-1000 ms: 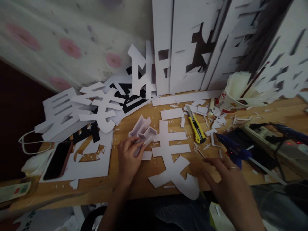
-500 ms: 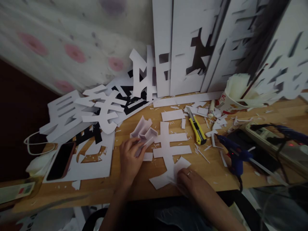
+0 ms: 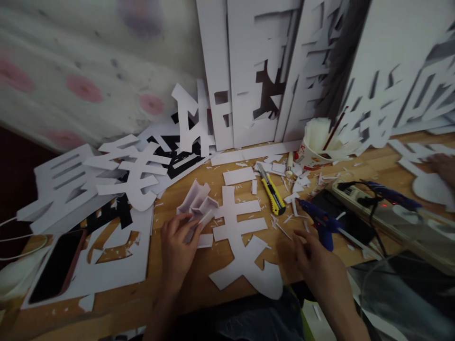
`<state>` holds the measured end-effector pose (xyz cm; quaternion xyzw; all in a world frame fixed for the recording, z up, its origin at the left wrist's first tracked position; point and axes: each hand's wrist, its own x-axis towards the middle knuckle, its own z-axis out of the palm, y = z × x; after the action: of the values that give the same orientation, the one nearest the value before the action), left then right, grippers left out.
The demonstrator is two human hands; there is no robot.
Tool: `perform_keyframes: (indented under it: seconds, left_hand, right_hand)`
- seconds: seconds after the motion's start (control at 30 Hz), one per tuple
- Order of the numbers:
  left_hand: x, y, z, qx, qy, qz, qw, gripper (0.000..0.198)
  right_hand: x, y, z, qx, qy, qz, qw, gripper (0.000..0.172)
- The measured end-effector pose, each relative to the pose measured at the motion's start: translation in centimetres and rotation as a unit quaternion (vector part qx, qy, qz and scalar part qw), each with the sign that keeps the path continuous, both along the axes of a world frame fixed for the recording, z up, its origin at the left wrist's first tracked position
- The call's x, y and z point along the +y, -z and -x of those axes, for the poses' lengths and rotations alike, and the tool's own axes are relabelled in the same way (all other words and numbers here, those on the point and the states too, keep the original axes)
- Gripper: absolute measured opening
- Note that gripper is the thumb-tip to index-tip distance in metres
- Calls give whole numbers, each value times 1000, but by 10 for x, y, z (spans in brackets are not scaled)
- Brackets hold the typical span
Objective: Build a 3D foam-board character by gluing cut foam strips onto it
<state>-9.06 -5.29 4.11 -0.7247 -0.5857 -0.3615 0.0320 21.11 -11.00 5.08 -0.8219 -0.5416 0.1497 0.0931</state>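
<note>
My left hand is closed on a small white folded piece, its upright walls making a zigzag, at the left of a flat white cut-out character. The cut-out lies on the wooden table with a curved tail toward me. My right hand hovers right of the cut-out, fingers bent and a little apart, with nothing visible in them. Just beyond it a blue glue gun lies with a glue stick out of its back. A yellow utility knife rests above the cut-out, blade out.
A paper cup of glue sticks stands at the back. A power strip with cables lies right. A phone and stacked cut-out sheets fill the left. White scraps are scattered about. Another person's hand is at the far right.
My right hand has left the lower part of the cut-out and moved right, toward the glue gun. My left hand keeps the folded piece. The view has turned right.
</note>
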Motion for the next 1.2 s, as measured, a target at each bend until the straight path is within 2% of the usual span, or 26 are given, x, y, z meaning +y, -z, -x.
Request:
perform_keyframes:
  seconds: [0.1,0.23,0.37,0.47,0.57,0.77,0.87,1.0,1.2]
  left_hand:
    - [1,1,1,-3,4,5,1000,7]
    - [1,0,1,-8,16,-10,1000,6]
    - [1,1,2,-16,20,-14,1000,7]
    - [1,2,2,-18,20,-15,1000,7]
    - [3,4,2,-16,25,-26,999,6]
    - [4,4,2,-16,29,-37,999,6]
    - [3,6,3,-14,24,-34,999,7]
    - [3,10,3,-20,30,-37,999,5]
    - [3,10,5,-26,36,-43,998,5]
  right_hand:
    - [0,-3,-4,-96,46,80,991,41]
    - [0,0,-2,-130,26,145,981,39]
    - [-1,3,2,-138,23,128,982,30]
    - [2,3,2,-129,45,129,982,25]
    - [6,3,1,-135,64,120,982,26]
    - [25,-2,8,-89,54,48,993,28]
    - [44,-4,12,-112,56,71,990,33]
    - [65,-2,14,-119,55,91,987,30]
    - [69,-7,20,-115,69,101,986,26]
